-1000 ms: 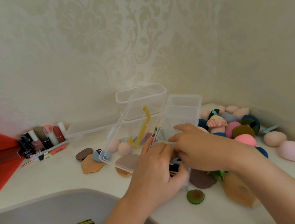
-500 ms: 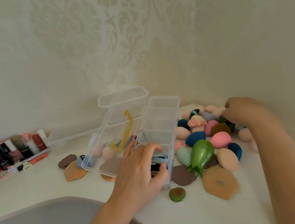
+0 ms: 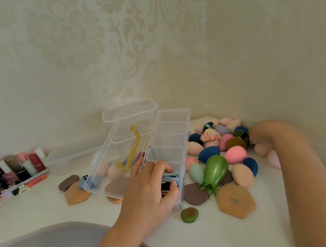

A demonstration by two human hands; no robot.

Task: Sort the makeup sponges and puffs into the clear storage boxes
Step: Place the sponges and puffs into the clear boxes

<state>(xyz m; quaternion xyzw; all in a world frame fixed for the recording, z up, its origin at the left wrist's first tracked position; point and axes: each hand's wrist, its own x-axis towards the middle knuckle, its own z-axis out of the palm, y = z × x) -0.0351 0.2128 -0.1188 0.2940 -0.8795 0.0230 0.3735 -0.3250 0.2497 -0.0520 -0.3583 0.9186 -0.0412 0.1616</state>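
A clear divided storage box [image 3: 171,141] lies on the white table, its lid [image 3: 109,162] with a yellow handle [image 3: 132,148] swung open to the left. My left hand [image 3: 148,190] grips the box's near end, fingers inside the nearest compartments, which hold blue and dark items. A taller clear box [image 3: 128,109] stands behind. To the right lies a pile of sponges: a green eggplant-shaped one [image 3: 214,170], a pink one [image 3: 235,155], a navy one [image 3: 208,153], a tan hexagon puff [image 3: 236,201]. My right hand [image 3: 259,134] is bent down into the pile's far right side, its fingers hidden.
Flat brown puff [image 3: 68,181] and tan puff [image 3: 76,195] lie left of the lid. A row of nail polish bottles [image 3: 16,171] lines the back left wall. A small avocado-like puff [image 3: 189,215] sits near the table's front edge. The walls meet in a corner behind the pile.
My right hand left the box and swung right into the sponge pile by the wall. My left hand stayed on the box's near end.
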